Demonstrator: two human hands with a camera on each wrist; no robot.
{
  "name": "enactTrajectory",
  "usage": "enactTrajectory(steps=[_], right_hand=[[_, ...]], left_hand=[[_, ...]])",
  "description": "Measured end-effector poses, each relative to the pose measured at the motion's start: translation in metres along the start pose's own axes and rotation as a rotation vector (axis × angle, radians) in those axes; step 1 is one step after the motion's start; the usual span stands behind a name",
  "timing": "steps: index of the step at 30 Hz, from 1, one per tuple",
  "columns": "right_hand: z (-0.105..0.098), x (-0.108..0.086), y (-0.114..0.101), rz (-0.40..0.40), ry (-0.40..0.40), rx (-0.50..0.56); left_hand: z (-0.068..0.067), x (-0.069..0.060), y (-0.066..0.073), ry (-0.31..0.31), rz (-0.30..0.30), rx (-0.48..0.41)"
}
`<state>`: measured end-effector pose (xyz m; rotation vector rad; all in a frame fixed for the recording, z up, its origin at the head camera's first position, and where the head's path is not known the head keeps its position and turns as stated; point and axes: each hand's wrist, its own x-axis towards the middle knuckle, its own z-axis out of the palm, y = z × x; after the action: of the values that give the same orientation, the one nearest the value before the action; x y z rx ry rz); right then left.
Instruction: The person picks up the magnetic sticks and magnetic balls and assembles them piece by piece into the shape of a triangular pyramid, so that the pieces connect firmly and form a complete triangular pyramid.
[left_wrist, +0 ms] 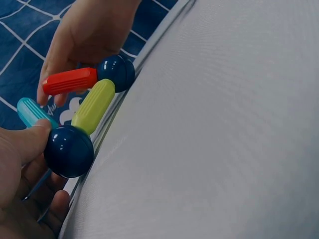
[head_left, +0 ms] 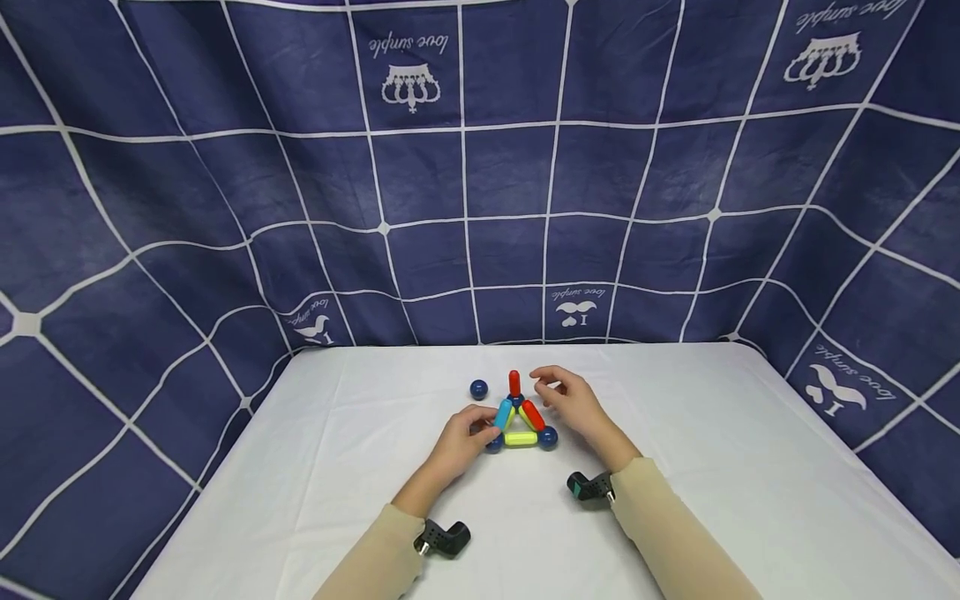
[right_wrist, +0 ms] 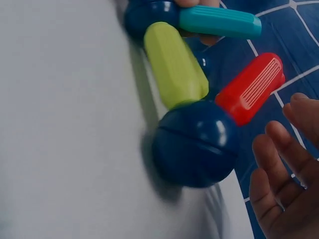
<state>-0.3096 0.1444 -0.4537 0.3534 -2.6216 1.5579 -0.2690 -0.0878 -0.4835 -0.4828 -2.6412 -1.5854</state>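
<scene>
On the white table a triangle of magnetic sticks and dark blue balls lies between the hands. My left hand (head_left: 457, 442) pinches the light blue stick (right_wrist: 219, 21), which rises from the left corner ball (left_wrist: 69, 151). A yellow-green stick (head_left: 521, 439) links that ball to the right corner ball (head_left: 548, 437). One red stick (right_wrist: 250, 88) slants up from the right ball. Another red stick (head_left: 513, 382) stands at the far ball (head_left: 516, 402). My right hand (head_left: 573, 406) hovers just right of the red sticks, fingers loosely bent, holding nothing.
A loose dark blue ball (head_left: 478, 389) sits behind the left hand, left of the far corner. The white-covered table (head_left: 360, 400) ends at a navy checked curtain (head_left: 420, 275) at the back and sides. Each wrist carries a small black camera (head_left: 442, 539).
</scene>
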Motion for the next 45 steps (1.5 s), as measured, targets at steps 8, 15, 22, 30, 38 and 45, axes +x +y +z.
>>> enactTrajectory(steps=[8, 15, 22, 30, 38, 45], right_hand=[[0.001, 0.021, -0.015, 0.009, -0.112, 0.013], [0.003, 0.033, -0.019, 0.069, -0.189, 0.048], [0.004, 0.037, -0.020, 0.081, -0.214, 0.025], [0.003, 0.034, -0.020, 0.088, -0.226, 0.017], [0.001, 0.027, -0.020, 0.068, -0.241, 0.008], [0.000, 0.022, -0.019, 0.047, -0.255, 0.018]], left_hand=[[-0.001, 0.001, 0.001, -0.006, 0.011, -0.007], [-0.001, 0.002, 0.000, -0.012, 0.021, -0.011], [-0.001, 0.003, 0.001, -0.014, 0.019, -0.004], [-0.001, 0.001, 0.000, -0.010, 0.017, -0.011], [-0.001, 0.001, 0.000, -0.003, 0.031, -0.005], [0.000, 0.001, -0.001, -0.005, 0.028, -0.002]])
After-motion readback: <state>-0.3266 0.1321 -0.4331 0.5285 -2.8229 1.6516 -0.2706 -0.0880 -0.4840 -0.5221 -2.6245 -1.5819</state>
